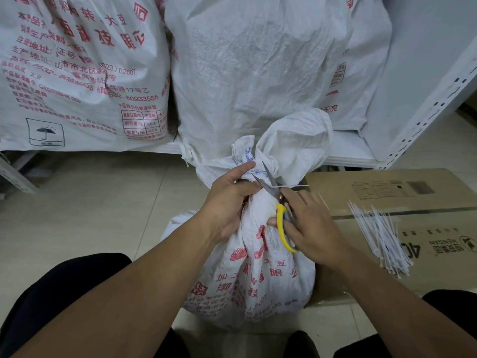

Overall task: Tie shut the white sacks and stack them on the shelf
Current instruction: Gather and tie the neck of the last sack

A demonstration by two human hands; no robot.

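Note:
A white woven sack (247, 275) with red print stands on the floor between my knees, its neck bunched and cinched by a white cable tie (296, 186) whose tail sticks out to the right. My left hand (229, 202) grips the sack's neck just below the tie. My right hand (309, 223) holds yellow-handled scissors (273, 192), blades open around the tie's tail. Two filled white sacks (77, 73) (258, 73) stand on the low white shelf (348, 156) behind.
A flat cardboard box (413, 202) lies on the floor to the right, with a bundle of several white cable ties (379, 236) on it. The shelf's perforated upright (426, 107) rises at right. Beige floor tiles (103, 202) spread to the left.

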